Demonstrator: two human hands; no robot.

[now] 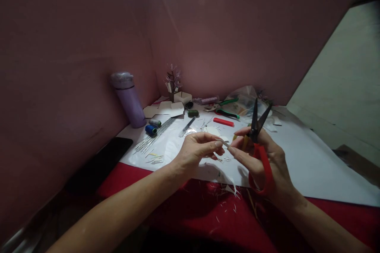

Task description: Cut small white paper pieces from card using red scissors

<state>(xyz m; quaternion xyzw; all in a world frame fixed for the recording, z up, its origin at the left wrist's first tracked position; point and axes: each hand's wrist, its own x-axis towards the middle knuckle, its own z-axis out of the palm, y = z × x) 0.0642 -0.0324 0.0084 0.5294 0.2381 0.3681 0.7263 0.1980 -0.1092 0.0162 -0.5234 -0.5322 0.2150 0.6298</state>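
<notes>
Left hand (196, 151) and right hand (261, 158) pinching a thin strip (226, 145) between fingertips at frame centre, red-handled scissors (257, 142) looped on the right with blades apart, likely to nick a finger or drop the strip.

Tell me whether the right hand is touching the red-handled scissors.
Touching. The head view shows the right hand gripping the red-handled scissors: fingers pass through the red loop, and the open blades point up above the knuckles.
</notes>
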